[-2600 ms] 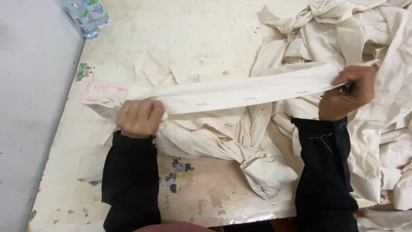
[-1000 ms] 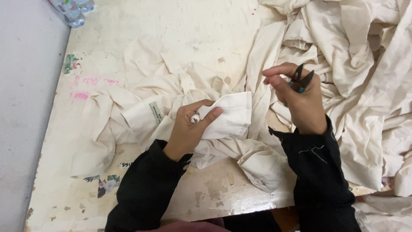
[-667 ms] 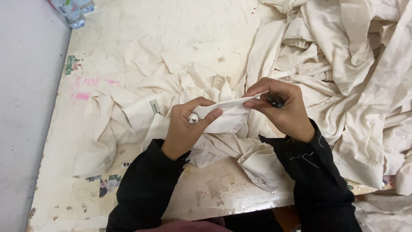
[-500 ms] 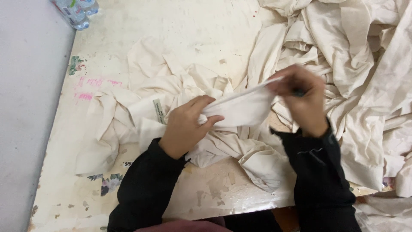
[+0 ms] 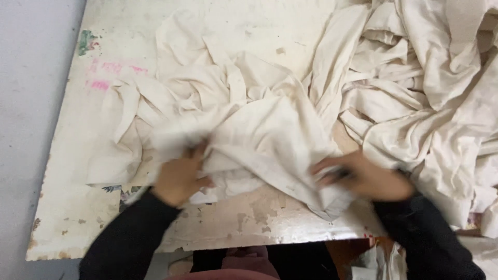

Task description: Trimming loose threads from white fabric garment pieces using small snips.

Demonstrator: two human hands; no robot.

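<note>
My left hand (image 5: 179,176), lower left of centre, is clenched on a bunch of the cream cloth (image 5: 259,140), which spreads across the middle of the table (image 5: 67,207) and runs up into the big pile (image 5: 436,78) at the upper right. My right hand (image 5: 365,179), lower right of centre, lies on the cloth's near edge with something small and dark under the fingers; it is too blurred for me to tell whether I am gripping the cloth, the dark thing, or both. Both hands are smeared with motion. What I see going wrong: the cloth is tangled with the other pieces beside it, so a hard pull could drag the whole pile toward the table's near edge and over it. If the dark thing is a cutting tool, I judge it could snag or nick the fabric, or my left fingers, since the folds hide its tip. The table's chipped, flaking top could also catch the weave.
</note>
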